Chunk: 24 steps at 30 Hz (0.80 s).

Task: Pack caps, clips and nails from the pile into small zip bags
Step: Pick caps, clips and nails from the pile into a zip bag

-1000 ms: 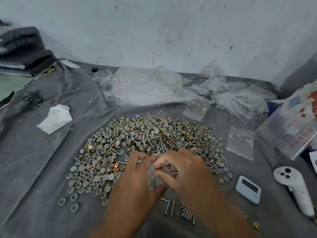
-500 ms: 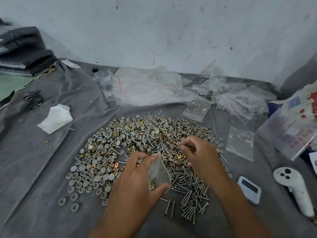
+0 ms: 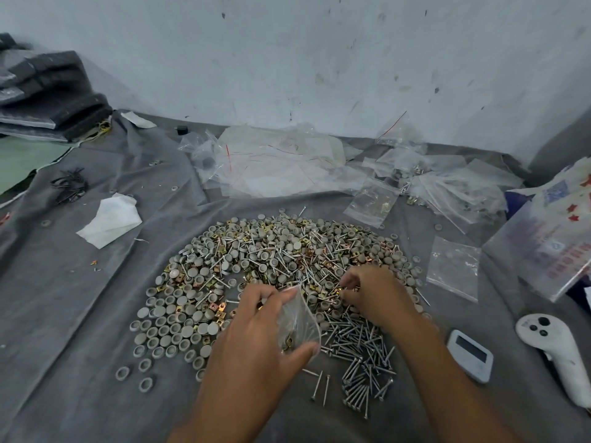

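A small zip bag (image 3: pixel 299 318), clear and already carrying a brass-coloured clip or two near its bottom, is held open at the centre of the grey cloth (image 3: pixel 80 330), pinched between thumb and fingers of the left hand (image 3: pixel 256 340). At two o'clock from the bag, the right hand (image 3: pixel 374 292) is curled into the pile (image 3: pixel 275 263), its fingertips closed on small pieces; exactly what is pinched cannot be told. Grey caps (image 3: pixel 179 327) are spread at nine o'clock of the bag, loose nails (image 3: pixel 361 350) at four o'clock. Empty bags (image 3: pixel 454 270) are laid at two o'clock, a white timer (image 3: pixel 470 356) and a controller (image 3: pixel 556 350) at three. A spill is the likely risk: the bag's mouth is narrow and limp, so pieces dropped off-centre may be scattered, and nail points may pierce the thin film.
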Tool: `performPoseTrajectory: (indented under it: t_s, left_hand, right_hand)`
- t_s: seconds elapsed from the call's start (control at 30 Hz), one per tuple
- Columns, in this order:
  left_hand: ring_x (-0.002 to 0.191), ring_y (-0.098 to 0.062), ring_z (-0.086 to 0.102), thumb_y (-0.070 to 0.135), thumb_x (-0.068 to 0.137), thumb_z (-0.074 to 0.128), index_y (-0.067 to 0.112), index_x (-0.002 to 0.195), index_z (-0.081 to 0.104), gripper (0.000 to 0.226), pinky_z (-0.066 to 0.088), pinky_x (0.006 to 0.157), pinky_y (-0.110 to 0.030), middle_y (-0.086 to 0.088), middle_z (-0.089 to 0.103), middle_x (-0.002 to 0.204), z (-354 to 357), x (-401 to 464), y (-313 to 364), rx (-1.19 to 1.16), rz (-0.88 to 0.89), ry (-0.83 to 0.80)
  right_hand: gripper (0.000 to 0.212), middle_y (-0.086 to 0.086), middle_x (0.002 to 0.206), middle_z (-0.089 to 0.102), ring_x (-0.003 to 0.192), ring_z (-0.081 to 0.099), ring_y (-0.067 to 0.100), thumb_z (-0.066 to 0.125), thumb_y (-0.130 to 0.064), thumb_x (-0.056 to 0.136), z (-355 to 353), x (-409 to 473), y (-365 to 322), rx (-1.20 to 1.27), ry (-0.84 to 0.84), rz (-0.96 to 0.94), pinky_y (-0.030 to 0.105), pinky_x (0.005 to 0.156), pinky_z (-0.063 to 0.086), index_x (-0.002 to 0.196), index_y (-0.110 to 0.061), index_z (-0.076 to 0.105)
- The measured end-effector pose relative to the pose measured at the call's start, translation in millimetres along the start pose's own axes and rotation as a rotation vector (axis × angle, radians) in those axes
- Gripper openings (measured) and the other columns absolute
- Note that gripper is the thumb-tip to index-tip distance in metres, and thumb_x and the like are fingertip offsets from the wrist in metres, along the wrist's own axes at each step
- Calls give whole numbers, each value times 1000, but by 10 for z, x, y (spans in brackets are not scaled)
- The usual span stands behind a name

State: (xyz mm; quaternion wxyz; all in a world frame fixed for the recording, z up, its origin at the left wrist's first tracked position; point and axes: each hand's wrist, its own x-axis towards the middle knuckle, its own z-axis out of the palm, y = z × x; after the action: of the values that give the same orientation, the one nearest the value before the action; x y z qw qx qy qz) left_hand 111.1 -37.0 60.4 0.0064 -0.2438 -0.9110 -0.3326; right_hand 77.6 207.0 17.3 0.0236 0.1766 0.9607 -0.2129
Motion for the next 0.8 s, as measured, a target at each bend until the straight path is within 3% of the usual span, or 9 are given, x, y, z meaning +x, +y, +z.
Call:
performPoseTrajectory:
  t_s: [0.17,0.23,0.37,0.47,0.6,0.8]
  left_hand:
    - [88,25,34,64,69,71,46,140,41,79,37,78,-10,36,16,111,-9,-4,-8,-8,-2,-3]
    - [88,24,35,64,69,71,46,140,40,80,36,77,-10,35,16,111,-16,-3,-8,-6,-5,-4]
    - [89,23,35,65,69,71,47,140,39,80,38,78,-11,36,15,111,-9,-3,-7,3,-9,-7]
    - [90,24,34,65,70,69,47,140,37,79,38,79,-9,36,14,113,-4,-4,-9,-7,-8,-12]
    - [91,25,34,64,71,70,47,140,38,78,38,75,-9,37,15,111,-8,0,-8,-10,-5,-17]
    - [92,24,35,63,71,70,46,139,39,77,40,79,-9,36,17,112,-13,0,-19,-13,-4,-18]
  right_hand:
    - [11,-1,101,71,101,63,19,66,-35,94,110,23,-116,-193,11,24,39,85,57,96,-29,75]
    - [14,1,106,70,100,62,21,65,-33,95,119,48,-151,-273,22,-5,37,84,57,104,-29,75]
    - [30,1,123,63,113,58,22,70,-28,92,81,108,-130,-232,-91,-26,39,92,52,122,-34,69]
    - [29,-2,127,56,122,49,22,73,-32,90,66,120,-69,-224,-134,-73,41,100,46,118,-36,68]
    - [15,-9,114,58,113,54,16,73,-30,90,96,89,-64,-171,-118,-122,35,90,48,104,-35,70]
    - [27,-10,123,59,114,51,13,74,-37,87,134,69,-89,-179,-59,-138,33,87,43,112,-36,65]
